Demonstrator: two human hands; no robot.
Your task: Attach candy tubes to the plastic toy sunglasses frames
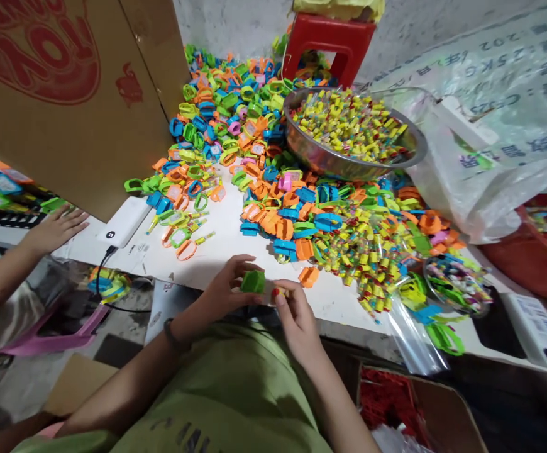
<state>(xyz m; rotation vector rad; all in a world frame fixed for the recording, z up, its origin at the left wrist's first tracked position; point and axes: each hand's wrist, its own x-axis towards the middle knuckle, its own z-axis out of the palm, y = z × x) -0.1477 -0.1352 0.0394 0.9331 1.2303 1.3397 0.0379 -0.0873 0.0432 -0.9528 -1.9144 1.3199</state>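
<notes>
Left hand (223, 290) grips green piece (253, 282); right hand (298, 322) pinches red-yellow piece (278, 292). Beyond left hand: "TOY" carton (99, 135); beyond right: "25KG" sack (485, 88).

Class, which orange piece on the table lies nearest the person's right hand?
The orange piece just beyond the right hand, at the heap's near edge; the others lie farther away.

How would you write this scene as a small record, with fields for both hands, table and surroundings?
Left hand: holds green plastic piece
Right hand: pinches small red-and-yellow piece
White table: bears heaped colourful plastic pieces
Metal bowl: full of small pieces, many yellow
Behind bowl: red stool
Left side: cardboard box, another person's hand
</notes>
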